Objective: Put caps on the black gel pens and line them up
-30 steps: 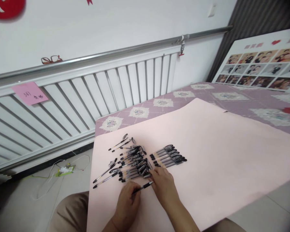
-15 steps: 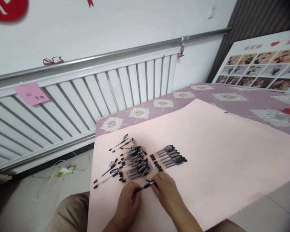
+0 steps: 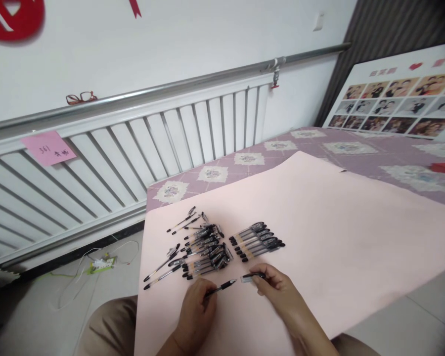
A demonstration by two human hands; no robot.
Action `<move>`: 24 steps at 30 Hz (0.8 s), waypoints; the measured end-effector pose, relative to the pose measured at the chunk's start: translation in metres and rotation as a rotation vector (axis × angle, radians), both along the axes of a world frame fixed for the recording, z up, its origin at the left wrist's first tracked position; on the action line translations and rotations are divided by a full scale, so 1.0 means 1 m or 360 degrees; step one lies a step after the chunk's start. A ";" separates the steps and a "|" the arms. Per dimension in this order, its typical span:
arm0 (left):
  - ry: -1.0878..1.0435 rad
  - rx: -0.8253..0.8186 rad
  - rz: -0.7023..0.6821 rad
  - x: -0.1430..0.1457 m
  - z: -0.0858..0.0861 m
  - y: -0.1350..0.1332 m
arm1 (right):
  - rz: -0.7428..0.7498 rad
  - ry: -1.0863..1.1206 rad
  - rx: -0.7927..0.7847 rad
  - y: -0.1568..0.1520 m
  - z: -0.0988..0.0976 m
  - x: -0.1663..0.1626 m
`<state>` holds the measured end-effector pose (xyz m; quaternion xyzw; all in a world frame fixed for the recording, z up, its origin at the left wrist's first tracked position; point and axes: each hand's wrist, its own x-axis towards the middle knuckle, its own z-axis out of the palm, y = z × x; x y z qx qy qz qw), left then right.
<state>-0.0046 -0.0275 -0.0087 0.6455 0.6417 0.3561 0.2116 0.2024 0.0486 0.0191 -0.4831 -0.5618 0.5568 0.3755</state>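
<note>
The right hand [image 3: 276, 288] has shifted toward 3 o'clock, fingertips pinching a cap [image 3: 249, 278]; the left hand [image 3: 199, 302], curled, grips a pen [image 3: 224, 286] (cap and tip apart).

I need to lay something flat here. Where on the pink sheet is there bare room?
Largest: the pink sheet right of the neat pen row. A strip between that row and the patterned tablecloth is bare too. Crowded: the left part, around the pen pile and left hand.
</note>
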 end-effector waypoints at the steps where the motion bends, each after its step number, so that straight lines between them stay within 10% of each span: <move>1: 0.0004 0.0000 -0.0003 0.000 0.000 0.000 | 0.0011 0.0005 -0.0009 -0.001 0.001 -0.001; 24: 0.0105 0.0062 -0.0077 0.000 0.001 0.000 | 0.0379 -0.0179 0.0077 -0.008 -0.006 -0.027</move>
